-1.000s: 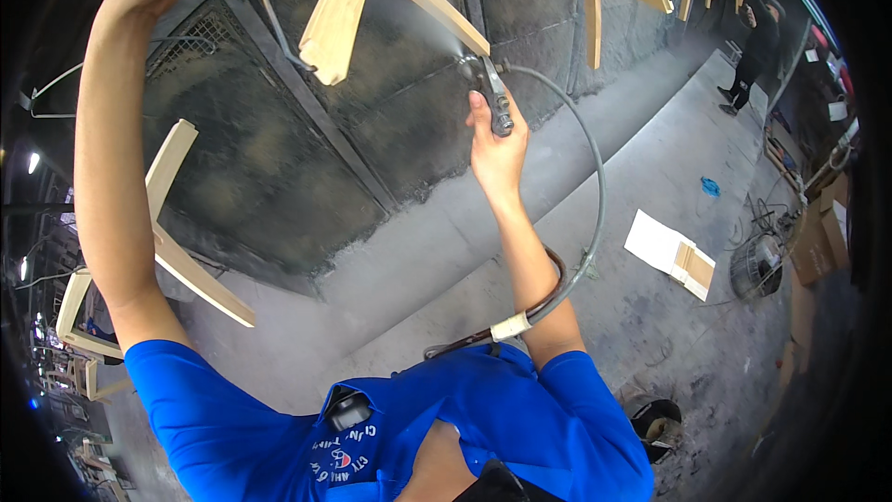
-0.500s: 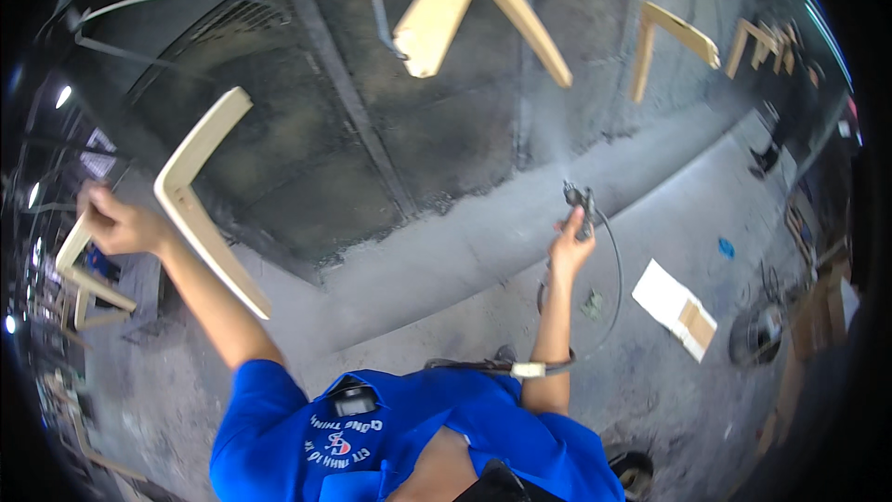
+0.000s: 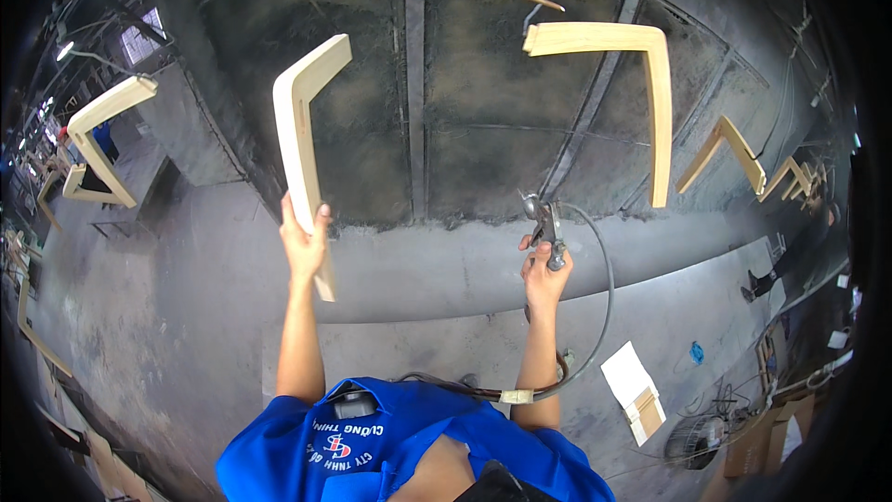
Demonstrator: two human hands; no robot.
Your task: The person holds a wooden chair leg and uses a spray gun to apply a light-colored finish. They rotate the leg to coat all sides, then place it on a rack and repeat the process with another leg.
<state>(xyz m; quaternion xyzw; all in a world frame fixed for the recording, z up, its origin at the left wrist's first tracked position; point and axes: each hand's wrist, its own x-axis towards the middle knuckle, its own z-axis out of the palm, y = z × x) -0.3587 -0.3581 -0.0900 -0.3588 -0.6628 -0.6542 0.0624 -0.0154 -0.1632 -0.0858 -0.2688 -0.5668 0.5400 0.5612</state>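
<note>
One pale, bent, L-shaped wooden piece (image 3: 292,135) is in hand on my feed: the left hand (image 3: 305,244) has its fingers wrapped around the lower leg, in front of the dark panelled wall (image 3: 362,163). The right hand (image 3: 545,281) closes around a grey metal spray gun (image 3: 544,225), well apart from that wood, and I make out no clear mist at its tip. I judge this piece unfinished, though coated and bare wood look alike from where I sit. Another pale angled wooden piece (image 3: 658,102) hangs to the right, untouched, with smaller-looking wooden angles (image 3: 743,154) beyond it
</note>
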